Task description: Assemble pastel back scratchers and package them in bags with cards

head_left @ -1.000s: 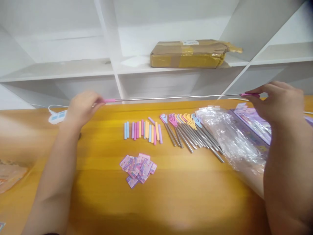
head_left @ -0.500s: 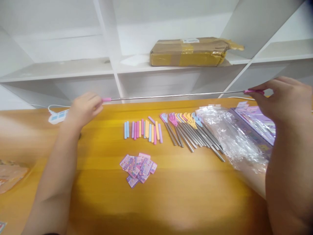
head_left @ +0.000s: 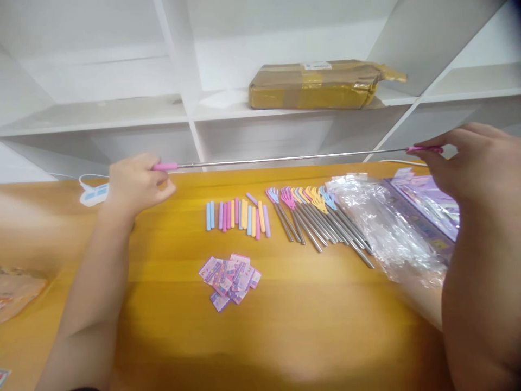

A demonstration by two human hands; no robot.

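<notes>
Stretched across the view between my hands is a telescopic back scratcher [head_left: 285, 158], its thin metal rod drawn out long and nearly level above the table. At its left end, the pink handle is in my left hand [head_left: 136, 182], with the thumb standing off below it. My right hand [head_left: 472, 157] pinches the pink claw head at the other end; its fingers partly cover the head. Below the rod lie several shortened back scratchers [head_left: 321, 217] with pink, blue and yellow heads. Several loose pastel handle sleeves [head_left: 233, 214] lie left of them, and small printed cards [head_left: 232, 279] are piled in front.
Clear plastic bags [head_left: 378, 228] and a purple box [head_left: 423, 209] lie on the right side of the table. A taped carton [head_left: 313, 87] sits on the white shelf behind. A white power strip [head_left: 94, 195] is behind my left wrist.
The handle end has shifted slightly left, and more of the pink handle shows. My left thumb has come away from it. My right hand has barely moved, still pinching the claw head.
</notes>
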